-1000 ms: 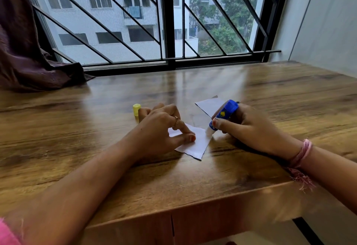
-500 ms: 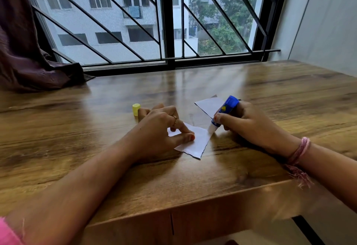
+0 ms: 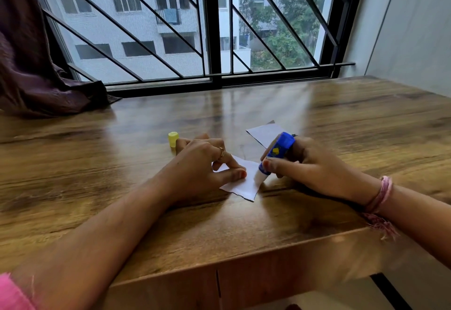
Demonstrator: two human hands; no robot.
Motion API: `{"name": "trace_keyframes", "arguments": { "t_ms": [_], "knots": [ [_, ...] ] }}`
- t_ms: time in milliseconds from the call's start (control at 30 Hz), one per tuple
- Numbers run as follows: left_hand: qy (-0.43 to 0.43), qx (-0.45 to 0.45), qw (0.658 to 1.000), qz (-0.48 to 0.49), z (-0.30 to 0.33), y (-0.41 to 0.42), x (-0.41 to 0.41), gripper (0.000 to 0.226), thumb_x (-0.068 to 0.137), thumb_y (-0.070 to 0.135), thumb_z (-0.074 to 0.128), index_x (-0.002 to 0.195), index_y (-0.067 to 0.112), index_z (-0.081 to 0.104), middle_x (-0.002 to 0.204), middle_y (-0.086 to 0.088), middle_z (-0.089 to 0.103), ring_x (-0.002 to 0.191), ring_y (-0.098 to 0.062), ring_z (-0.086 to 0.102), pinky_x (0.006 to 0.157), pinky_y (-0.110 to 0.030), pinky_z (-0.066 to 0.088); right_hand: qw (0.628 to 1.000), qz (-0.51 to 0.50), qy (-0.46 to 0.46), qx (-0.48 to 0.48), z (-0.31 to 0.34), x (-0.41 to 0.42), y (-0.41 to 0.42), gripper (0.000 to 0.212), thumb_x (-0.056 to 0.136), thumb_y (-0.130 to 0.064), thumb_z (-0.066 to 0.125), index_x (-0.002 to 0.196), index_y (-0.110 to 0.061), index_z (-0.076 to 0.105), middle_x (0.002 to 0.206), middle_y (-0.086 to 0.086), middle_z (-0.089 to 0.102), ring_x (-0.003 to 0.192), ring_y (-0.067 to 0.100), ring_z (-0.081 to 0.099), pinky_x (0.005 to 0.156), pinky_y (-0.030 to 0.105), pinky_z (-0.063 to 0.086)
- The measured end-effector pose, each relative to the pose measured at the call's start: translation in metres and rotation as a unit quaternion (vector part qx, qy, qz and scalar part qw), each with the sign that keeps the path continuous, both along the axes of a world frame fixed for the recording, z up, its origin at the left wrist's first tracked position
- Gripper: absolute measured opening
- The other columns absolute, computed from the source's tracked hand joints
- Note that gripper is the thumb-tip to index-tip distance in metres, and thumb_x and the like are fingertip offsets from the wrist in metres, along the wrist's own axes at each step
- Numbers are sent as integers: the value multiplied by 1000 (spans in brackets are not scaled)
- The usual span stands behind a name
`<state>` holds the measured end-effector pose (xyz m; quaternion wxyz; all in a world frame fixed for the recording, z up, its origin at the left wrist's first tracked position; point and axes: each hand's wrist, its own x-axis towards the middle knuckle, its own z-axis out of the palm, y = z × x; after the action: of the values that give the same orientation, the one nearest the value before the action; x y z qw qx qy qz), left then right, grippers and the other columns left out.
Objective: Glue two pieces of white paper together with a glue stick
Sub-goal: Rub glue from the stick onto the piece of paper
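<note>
Between hands: paper (image 3: pixel 244 184); left hand (image 3: pixel 202 163) flat, pinning it; right hand (image 3: pixel 305 165) gripping glue stick (image 3: pixel 277 154).

Soft, overcast daylight enters through the barred window (image 3: pixel 214 24) beyond the far edge of the surface (image 3: pixel 341 119); pale streaks of glare run down the glossy wood from that edge toward the middle; shadows are faint and diffuse, gathering under both forearms; the curtain (image 3: pixel 26 65) at the far left corner stays dim; wide-angle bending bows the window bars; the near right corner smears with motion blur.
</note>
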<state>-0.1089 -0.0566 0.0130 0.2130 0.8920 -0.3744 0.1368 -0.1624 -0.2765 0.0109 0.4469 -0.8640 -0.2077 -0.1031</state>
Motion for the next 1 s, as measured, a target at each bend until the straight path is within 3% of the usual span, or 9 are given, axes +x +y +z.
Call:
{"name": "trace_keyframes", "arguments": {
  "t_ms": [100, 200, 300, 400, 600, 767, 1000],
  "knots": [
    [-5, 0, 1000, 3, -1, 0, -1, 14, 78, 54, 66, 78, 42, 74, 57, 12, 40, 75, 2, 41, 65, -36, 14, 999, -21, 3, 25, 2, 2, -1, 22, 78, -37, 61, 84, -18, 70, 82, 16, 70, 74, 32, 63, 73, 48, 50],
    [-8, 0, 1000, 1, -1, -1, -2, 15, 79, 51, 66, 80, 39, 75, 55, 11, 42, 75, -4, 44, 66, -36, 15, 1000, -2, -7, 4, 2, -3, 2, 25, 77, -42, 62, 85, -20, 71, 80, 16, 67, 73, 32, 61, 71, 48, 49],
    [-2, -10, 1000, -6, 0, -1, -2, 13, 80, 48, 68, 80, 37, 76, 52, 11, 41, 73, -7, 45, 69, -25, 21, 999, 18, -16, -24, 3, -9, 6, 30, 76, -49, 60, 86, -23, 70, 80, 16, 65, 72, 30, 60, 68, 46, 48],
    [9, -10, 1000, -11, 0, -1, -2, 13, 80, 47, 69, 80, 36, 76, 51, 10, 41, 71, -9, 45, 68, -17, 21, 1000, 4, -17, -21, 4, -6, 4, 28, 78, -43, 61, 86, -18, 71, 78, 21, 63, 72, 35, 58, 68, 49, 47],
    [9, -5, 1000, -14, 4, -1, -4, 13, 81, 41, 70, 82, 30, 77, 52, 2, 45, 66, -21, 56, 72, 6, 12, 997, 41, -33, -49, 4, -12, 5, 18, 82, -41, 62, 88, -26, 70, 75, 15, 59, 65, 24, 55, 53, 34, 41],
    [21, -7, 1000, -12, 1, -1, -2, 14, 81, 45, 69, 82, 33, 76, 48, 8, 40, 67, -9, 46, 67, -7, 17, 997, 16, -41, -56, 2, -8, 3, 15, 82, -36, 62, 88, -24, 70, 71, 12, 57, 59, 11, 50, 53, 15, 35],
    [21, -5, 1000, -10, 0, 0, 0, 16, 81, 47, 67, 83, 34, 76, 48, 9, 40, 65, -4, 43, 66, -6, 16, 992, 65, -62, -92, 5, -12, 6, 9, 86, -32, 61, 88, -27, 70, 73, 9, 60, 56, 5, 46, 53, 12, 31]
  ]
}}
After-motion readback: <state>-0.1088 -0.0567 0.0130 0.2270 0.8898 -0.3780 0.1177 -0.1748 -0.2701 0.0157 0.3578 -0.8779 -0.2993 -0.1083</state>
